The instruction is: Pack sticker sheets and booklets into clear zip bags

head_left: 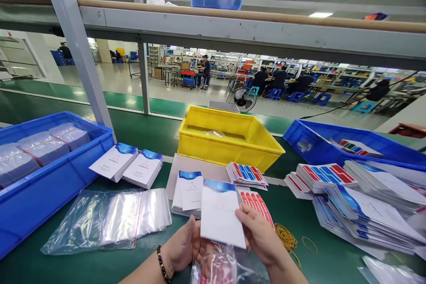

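Observation:
My right hand (pixel 261 230) pinches the right edge of a white booklet (pixel 221 217) with a blue top band, its thumb on the front. Below the booklet, my left hand (pixel 186 242) has its fingers curled around a clear plastic bag (pixel 219 266), which shows red and blue print inside. The booklet partly hides those fingers. Just behind the booklet are a stack of similar booklets (pixel 191 191) and a sheet of red stickers (pixel 256 204). Yellow rubber bands (pixel 285 236) lie to the right of my right hand.
Clear bags (pixel 123 217) lie at left, near two booklet stacks (pixel 143 168). A blue bin (pixel 83 159) stands left, a yellow bin (pixel 229 151) ahead, another blue bin (pixel 372 137) right. Booklet piles (pixel 372 213) and striped cards (pixel 326 175) crowd the right side. A shelf beam (pixel 233 24) crosses above.

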Tool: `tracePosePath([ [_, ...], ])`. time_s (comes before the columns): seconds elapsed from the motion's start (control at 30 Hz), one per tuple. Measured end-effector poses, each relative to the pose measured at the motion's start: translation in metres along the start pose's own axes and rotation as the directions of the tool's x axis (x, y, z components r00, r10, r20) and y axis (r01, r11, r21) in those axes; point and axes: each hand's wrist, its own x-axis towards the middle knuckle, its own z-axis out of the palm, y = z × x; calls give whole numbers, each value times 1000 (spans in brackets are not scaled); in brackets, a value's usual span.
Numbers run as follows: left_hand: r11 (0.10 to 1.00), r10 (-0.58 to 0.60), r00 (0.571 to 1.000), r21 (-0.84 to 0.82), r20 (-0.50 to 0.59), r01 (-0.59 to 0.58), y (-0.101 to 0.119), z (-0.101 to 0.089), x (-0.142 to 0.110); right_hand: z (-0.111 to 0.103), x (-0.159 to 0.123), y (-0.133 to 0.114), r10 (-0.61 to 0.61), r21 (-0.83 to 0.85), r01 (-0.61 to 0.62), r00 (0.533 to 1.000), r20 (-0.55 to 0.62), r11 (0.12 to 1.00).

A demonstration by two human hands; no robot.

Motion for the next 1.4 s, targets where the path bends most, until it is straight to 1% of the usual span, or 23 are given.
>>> tracePosePath([
  [0.07, 997, 53, 998, -59, -33, -55, 1, 6, -1, -3, -7, 4, 42, -189, -25, 995, 86, 982],
  [0.13, 996, 66, 995, -61, -69, -70, 3, 12, -2, -8, -6, 4, -39, -479, 50, 999, 34, 877],
  [0.2, 1000, 20, 997, -19, -69, -21, 4, 15, -3, -14, 1, -1, -272, -758, 138, 961, -54, 638],
  [0.23, 1000, -14, 998, 15, -60, 15, 5, 15, -4, -17, 6, -3, -381, -858, 156, 923, -50, 490],
  [0.27, 997, -48, 998, 58, -47, 50, 6, 15, -5, -19, 11, -5, -439, -924, 158, 898, -12, 348],
  [0.3, 991, -76, 997, 108, -32, 79, 7, 14, -6, -21, 15, -6, -447, -962, 155, 894, 40, 224],
  [0.37, 974, -114, 993, 198, 7, 111, 8, 11, -8, -22, 21, -5, -379, -988, 149, 917, 125, 36],
  [0.43, 960, -148, 988, 246, 46, 132, 7, 8, -9, -20, 23, 0, -319, -989, 127, 937, 144, -74],
  [0.53, 950, -206, 977, 252, 55, 186, 4, 6, -9, -17, 19, 6, -306, -989, 103, 943, 131, -107],
  [0.63, 955, -228, 973, 200, 24, 219, -1, 5, -7, -20, 15, 8, -335, -989, 140, 931, 147, -46],
  [0.7, 963, -222, 975, 157, 12, 218, -2, 5, -6, -26, 15, 9, -370, -978, 210, 910, 190, 13],
  [0.77, 971, -208, 978, 120, -6, 208, -3, 5, -4, -33, 17, 9, -467, -957, 283, 855, 224, 59],
  [0.8, 975, -195, 980, 104, -27, 196, -3, 4, -3, -35, 18, 9, -551, -947, 314, 803, 227, 68],
  [0.83, 979, -179, 982, 90, -62, 184, -2, 4, -1, -37, 18, 8, -649, -937, 343, 728, 220, 68],
  [0.93, 991, -123, 965, 30, -230, 134, -3, 3, 6, -31, 9, 0, -871, -900, 436, 446, 207, 9],
  [0.97, 994, -104, 953, -2, -286, 108, -4, 3, 8, -24, 4, -4, -895, -883, 469, 380, 233, -31],
  [1.0, 997, -82, 941, -38, -327, 74, -5, 3, 11, -17, -1, -7, -897, -862, 500, 342, 281, -80],
  [1.07, 993, -48, 929, -114, -368, 6, -6, 3, 14, 1, -13, -10, -841, -801, 568, 328, 429, -187],
  [1.1, 989, -41, 924, -147, -380, -16, -6, 4, 15, 9, -17, -9, -801, -770, 596, 336, 495, -226],
  [1.17, 982, -49, 908, -187, -417, -33, -4, 6, 15, 24, -23, -2, -696, -737, 619, 402, 594, -271],
  [1.23, 981, -64, 893, -192, -446, -25, -2, 8, 15, 33, -23, 7, -622, -718, 631, 444, 645, -295],
  [1.3, 986, -50, 913, -167, -406, -20, -1, 9, 15, 35, -22, 16, -594, -694, 653, 441, 673, -302],
  [1.4, 989, -25, 961, -144, -277, -15, -2, 9, 16, 33, -22, 17, -575, -674, 690, 449, 683, -262],
])
